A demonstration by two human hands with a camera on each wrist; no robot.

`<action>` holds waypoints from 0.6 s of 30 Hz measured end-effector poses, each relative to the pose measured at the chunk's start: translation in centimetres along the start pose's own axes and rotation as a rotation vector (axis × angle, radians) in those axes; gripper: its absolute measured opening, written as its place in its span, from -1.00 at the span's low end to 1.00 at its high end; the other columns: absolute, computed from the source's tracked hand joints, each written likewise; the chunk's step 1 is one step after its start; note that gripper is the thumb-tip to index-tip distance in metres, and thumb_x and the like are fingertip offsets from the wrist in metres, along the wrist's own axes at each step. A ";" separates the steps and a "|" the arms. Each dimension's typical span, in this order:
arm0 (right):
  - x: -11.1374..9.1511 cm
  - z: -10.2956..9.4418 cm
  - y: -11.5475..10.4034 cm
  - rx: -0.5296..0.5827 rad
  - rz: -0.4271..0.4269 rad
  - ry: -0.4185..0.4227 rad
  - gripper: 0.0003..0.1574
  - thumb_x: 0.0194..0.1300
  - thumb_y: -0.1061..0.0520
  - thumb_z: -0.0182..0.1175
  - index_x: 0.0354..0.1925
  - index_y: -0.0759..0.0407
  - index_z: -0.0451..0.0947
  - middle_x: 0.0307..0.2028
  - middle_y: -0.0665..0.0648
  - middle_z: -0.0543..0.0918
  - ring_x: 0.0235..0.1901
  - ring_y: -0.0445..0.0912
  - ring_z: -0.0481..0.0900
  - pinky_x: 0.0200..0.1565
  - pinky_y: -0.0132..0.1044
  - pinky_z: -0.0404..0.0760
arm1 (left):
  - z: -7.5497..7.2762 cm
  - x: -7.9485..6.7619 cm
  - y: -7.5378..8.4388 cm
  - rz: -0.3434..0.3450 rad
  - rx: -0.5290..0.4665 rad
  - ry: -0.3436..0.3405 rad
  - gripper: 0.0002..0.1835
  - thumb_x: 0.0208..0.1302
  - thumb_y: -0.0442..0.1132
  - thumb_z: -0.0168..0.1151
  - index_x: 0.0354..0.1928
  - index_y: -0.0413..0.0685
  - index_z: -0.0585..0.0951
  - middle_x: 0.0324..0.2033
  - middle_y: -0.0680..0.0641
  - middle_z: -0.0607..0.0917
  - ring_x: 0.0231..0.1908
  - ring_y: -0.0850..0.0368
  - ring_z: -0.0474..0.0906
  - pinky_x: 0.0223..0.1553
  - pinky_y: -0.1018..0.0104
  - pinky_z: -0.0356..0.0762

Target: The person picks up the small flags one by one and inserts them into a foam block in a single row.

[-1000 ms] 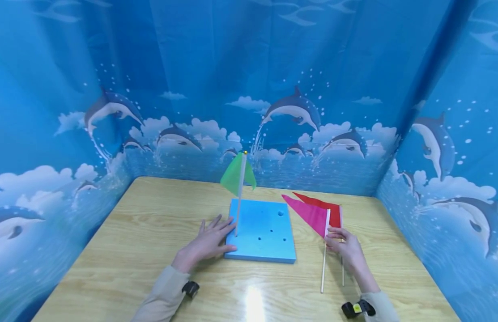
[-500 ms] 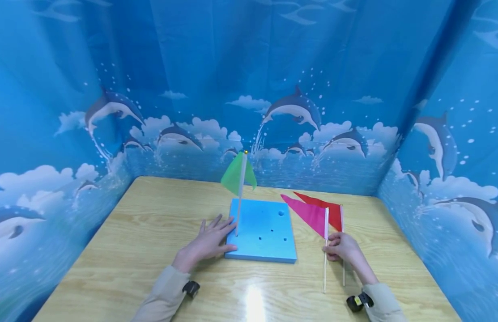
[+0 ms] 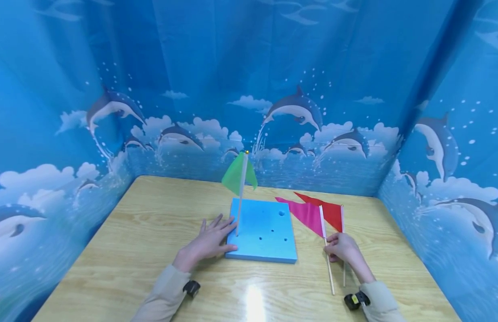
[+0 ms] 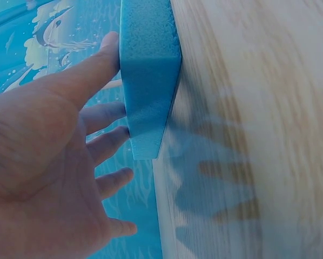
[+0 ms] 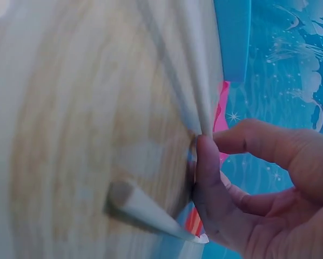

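Observation:
My right hand [image 3: 344, 248] pinches the stick of a pink pennant flag [image 3: 307, 215] just below its cloth, low over the table. In the right wrist view, thumb and finger close on that pale stick [image 5: 196, 70]. A red pennant flag [image 3: 331, 213] lies right beside it, its stick partly behind the hand. My left hand [image 3: 206, 240] rests with spread fingers on the left edge of a blue foam block [image 3: 265, 248]. The left wrist view shows the thumb and fingertips touching the block's side [image 4: 150, 81]. A green flag [image 3: 234, 176] stands upright in the block, leaning slightly right.
Several small holes mark the block's top, with a larger hole [image 3: 281, 213] near the far right corner. The wooden table [image 3: 152, 210] ends at a blue dolphin-print curtain [image 3: 216, 112] at the back and sides.
My right hand has slid down to the stick below the pink cloth and grips it. The pink flag has turned, its lower end swinging right and its top left. My left hand stays put.

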State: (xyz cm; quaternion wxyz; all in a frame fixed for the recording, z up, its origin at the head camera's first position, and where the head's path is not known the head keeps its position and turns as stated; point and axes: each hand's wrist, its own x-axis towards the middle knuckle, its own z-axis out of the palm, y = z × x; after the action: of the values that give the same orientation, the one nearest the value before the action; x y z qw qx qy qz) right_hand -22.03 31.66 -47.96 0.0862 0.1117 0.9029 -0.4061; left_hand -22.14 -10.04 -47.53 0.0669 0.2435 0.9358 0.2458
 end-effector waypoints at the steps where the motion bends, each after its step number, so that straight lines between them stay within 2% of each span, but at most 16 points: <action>1: -0.1 -0.1 0.0 -0.005 -0.001 0.003 -0.58 0.13 0.43 0.28 -0.04 0.58 0.45 -0.35 0.29 0.63 -0.60 -0.15 0.65 -0.47 -0.25 0.75 | 0.0 0.0 0.0 -0.001 0.000 -0.001 -0.22 0.35 0.12 0.30 0.51 -0.03 0.33 0.54 -0.12 0.22 0.56 -0.27 -0.11 0.42 -0.52 -0.32; 6: -0.2 -0.8 0.1 -0.005 -0.010 0.013 -0.56 0.15 0.39 0.26 0.00 0.59 0.47 -0.37 0.21 0.67 -0.57 -0.17 0.64 -0.44 -0.27 0.75 | 0.0 0.0 0.0 -0.001 -0.004 -0.003 -0.21 0.35 0.12 0.30 0.51 -0.03 0.33 0.55 -0.12 0.21 0.56 -0.27 -0.11 0.42 -0.52 -0.33; 11: -0.4 -1.6 0.1 0.102 -0.023 0.018 -0.51 0.22 0.37 0.25 0.07 0.65 0.44 -0.36 0.21 0.70 -0.54 -0.13 0.65 -0.40 -0.22 0.76 | 0.0 -0.1 -0.1 0.013 -0.016 -0.001 -0.21 0.35 0.11 0.30 0.51 -0.05 0.33 0.55 -0.12 0.20 0.56 -0.28 -0.12 0.41 -0.53 -0.35; 18: -1.0 -2.5 -0.9 0.216 -0.094 0.045 -0.50 0.34 0.39 0.19 0.14 0.70 0.36 -0.26 0.28 0.68 -0.50 -0.15 0.67 -0.34 -0.17 0.79 | 0.1 -0.1 -0.1 0.013 -0.010 0.002 -0.21 0.35 0.12 0.30 0.51 -0.04 0.33 0.54 -0.13 0.21 0.56 -0.29 -0.11 0.41 -0.53 -0.34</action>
State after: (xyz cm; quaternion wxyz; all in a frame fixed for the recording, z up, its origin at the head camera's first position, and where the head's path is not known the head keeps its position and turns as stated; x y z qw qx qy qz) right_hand -21.51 32.88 -45.42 0.0344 0.0868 0.8598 -0.5021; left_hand -22.10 -10.10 -47.69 0.0657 0.2489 0.9332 0.2509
